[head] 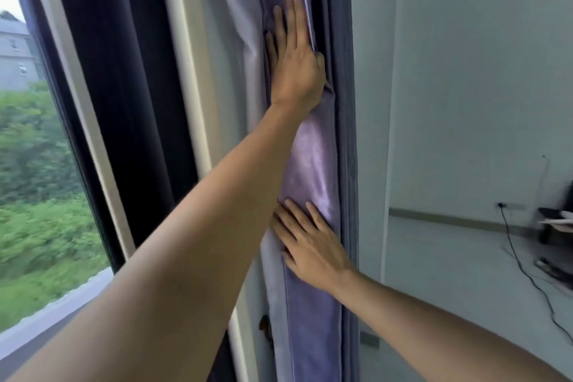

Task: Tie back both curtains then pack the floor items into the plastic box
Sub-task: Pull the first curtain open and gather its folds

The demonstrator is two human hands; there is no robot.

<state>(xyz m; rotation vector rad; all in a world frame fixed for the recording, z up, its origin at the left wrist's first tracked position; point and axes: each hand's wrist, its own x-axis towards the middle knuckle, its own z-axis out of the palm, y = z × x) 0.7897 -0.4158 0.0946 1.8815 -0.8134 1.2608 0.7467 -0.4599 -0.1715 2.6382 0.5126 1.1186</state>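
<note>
Beside the window frame, the purple curtain is hanging bunched against the wall; left hand and right hand are pressing it flat-fingered, gripping nothing.

The left arm crosses from the lower left of the frame up to the centre, bare and nearly straight. Its left hand lies flat at upper centre, fingers straight and pointing up. The right arm enters from the lower right; the right hand rests flat at lower centre, fingers spread toward the upper left.
</note>
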